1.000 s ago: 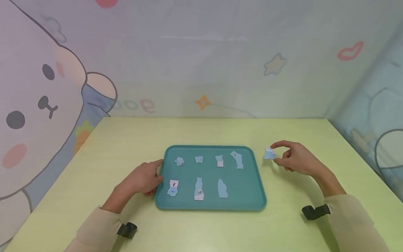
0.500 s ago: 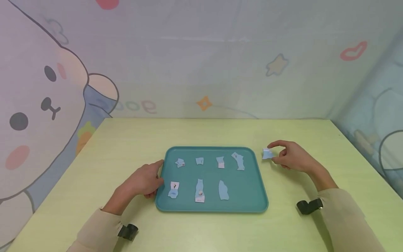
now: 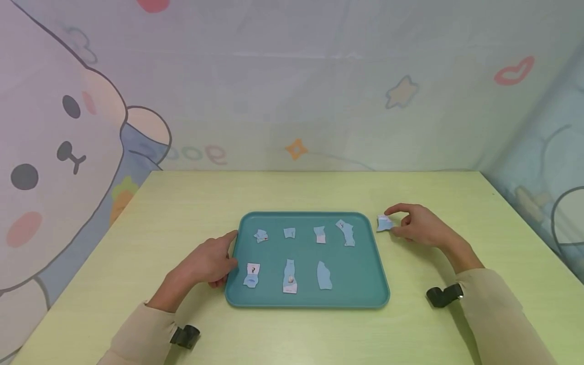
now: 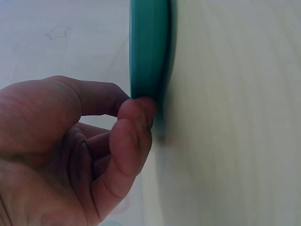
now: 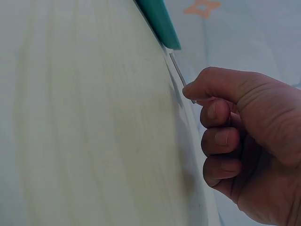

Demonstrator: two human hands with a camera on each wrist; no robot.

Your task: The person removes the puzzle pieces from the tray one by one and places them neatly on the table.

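A teal tray (image 3: pixel 358 291) lies on the table with several flat pale-blue puzzle pieces on it in two rows. My left hand (image 3: pixel 211 259) holds the tray's left rim; in the left wrist view its thumb and curled fingers (image 4: pixel 126 148) meet at the rim. Just off the tray's upper right corner, my right hand (image 3: pixel 422 225) pinches a small light-blue and white puzzle piece (image 3: pixel 384 223) between thumb and index finger. Edge-on in the right wrist view, that piece (image 5: pixel 178 70) shows as a thin strip close over the table, the other fingers curled below.
In the upper row lie a long bent piece (image 3: pixel 347 234) and smaller pieces such as one with a pink end (image 3: pixel 320 234). Below are a narrow tall piece (image 3: pixel 289 277) and a plain blue piece (image 3: pixel 324 275). A printed cloth wall (image 3: pixel 274 91) stands behind the table (image 3: pixel 292 334).
My right hand has moved left with the pinched puzzle piece, bringing it closer to the tray's right edge. The left hand stays at the tray's left rim.
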